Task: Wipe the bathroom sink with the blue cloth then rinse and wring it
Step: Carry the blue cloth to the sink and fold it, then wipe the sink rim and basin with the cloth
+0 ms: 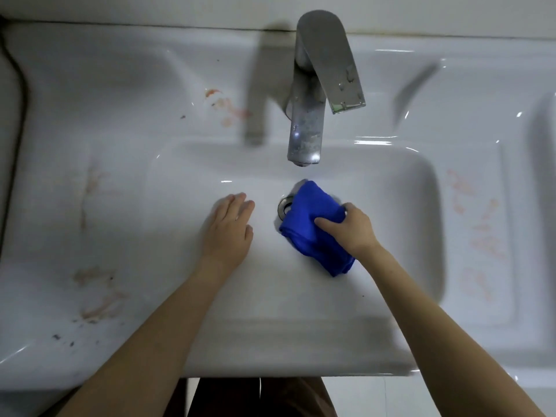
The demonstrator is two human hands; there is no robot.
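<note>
A bunched blue cloth (pixel 310 224) lies in the white sink basin (pixel 391 206), partly covering the metal drain (pixel 284 206). My right hand (pixel 350 228) grips the cloth from the right and presses it on the basin floor. My left hand (pixel 230 227) rests flat inside the basin to the left of the drain, fingers together, holding nothing. A chrome faucet (pixel 307 127) stands behind the basin with its spout over the back edge; no water runs from it.
Reddish smears mark the left counter (pixel 93 188), the back left near the faucet (pixel 222 106) and the right counter (pixel 478 230). Dark specks lie at the front left (pixel 60 338). A dark cable (pixel 18 85) runs along the left edge. A second basin (pixel 544 164) begins at the right.
</note>
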